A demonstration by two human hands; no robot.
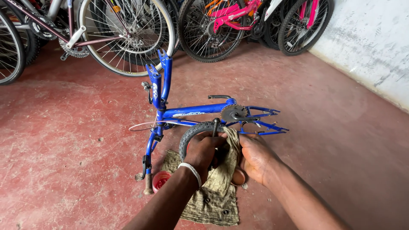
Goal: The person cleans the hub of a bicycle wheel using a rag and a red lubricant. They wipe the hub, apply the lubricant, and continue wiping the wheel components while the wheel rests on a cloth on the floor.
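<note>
Both my hands are closing around a small wheel point(197, 133): left hand point(203, 152) gripping it, right hand point(254, 156) pinching the rag point(217, 183), which is hiding the hub.

A worn red concrete floor point(64, 140) carries an upturned blue bicycle frame point(191, 111), a dirty cloth point(213, 191) near, a small red tub point(161, 180) left, and parked bicycles point(128, 30) far.

Most of the small wheel point(194, 133) was hidden behind the left hand point(204, 153) and the rag point(217, 187). The fingers of both hands were concealed by cloth. The parked bicycles point(128, 30) were cut off by the top edge.
</note>
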